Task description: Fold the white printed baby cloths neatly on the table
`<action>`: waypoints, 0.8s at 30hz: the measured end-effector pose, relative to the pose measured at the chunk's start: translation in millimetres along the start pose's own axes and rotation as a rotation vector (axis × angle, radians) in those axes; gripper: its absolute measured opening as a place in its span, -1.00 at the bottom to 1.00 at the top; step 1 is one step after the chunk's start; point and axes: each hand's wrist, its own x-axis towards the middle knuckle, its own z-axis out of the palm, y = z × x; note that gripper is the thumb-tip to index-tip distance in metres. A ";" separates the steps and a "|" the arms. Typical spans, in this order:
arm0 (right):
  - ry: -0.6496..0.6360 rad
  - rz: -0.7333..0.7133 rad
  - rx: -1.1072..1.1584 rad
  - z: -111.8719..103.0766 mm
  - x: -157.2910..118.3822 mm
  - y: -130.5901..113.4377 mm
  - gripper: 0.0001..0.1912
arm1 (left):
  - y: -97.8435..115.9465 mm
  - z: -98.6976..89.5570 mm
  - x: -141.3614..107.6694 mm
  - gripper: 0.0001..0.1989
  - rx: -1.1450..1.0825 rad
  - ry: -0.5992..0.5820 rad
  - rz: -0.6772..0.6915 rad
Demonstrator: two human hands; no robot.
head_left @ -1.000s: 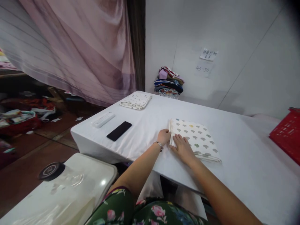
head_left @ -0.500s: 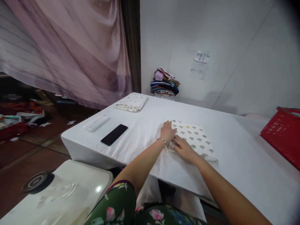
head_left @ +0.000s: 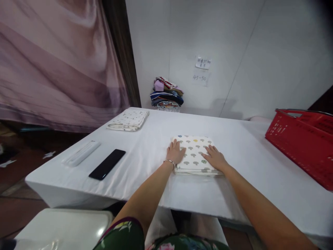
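Observation:
In front of me on the white-covered table lies a folded white cloth (head_left: 194, 156) with grey mushroom prints and a few yellow, blue and green ones. My left hand (head_left: 176, 152) rests flat on its left edge, fingers spread, a bracelet at the wrist. On the right side of the cloth my right hand (head_left: 215, 158) lies flat too, fingers apart. Neither hand grips anything. Folded layers show along the near edge of the cloth.
Another folded printed cloth (head_left: 128, 119) lies at the table's far left. A black phone (head_left: 107, 164) and a white oblong object (head_left: 82, 152) are nearer. A red basket (head_left: 301, 142) stands at right. Behind the table is a clothes stack (head_left: 167, 93). A white lid (head_left: 70, 222) sits lower left.
My right hand has moved from the cloth's left side to its right side. The cloth now lies squarer to me. The view has turned right, showing more of the red basket.

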 end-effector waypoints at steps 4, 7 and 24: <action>0.147 0.157 0.546 -10.8 12.0 20.1 -0.45 | 1.5 -1.8 -0.8 -0.43 -0.005 -0.007 -0.001; 0.149 0.461 0.816 -21.1 20.9 36.0 -0.45 | 2.2 -2.6 -1.2 -0.43 0.011 -0.015 -0.004; -0.389 0.742 1.275 -48.6 42.8 16.8 -0.62 | 4.6 -5.4 -2.7 -0.39 0.038 -0.040 -0.058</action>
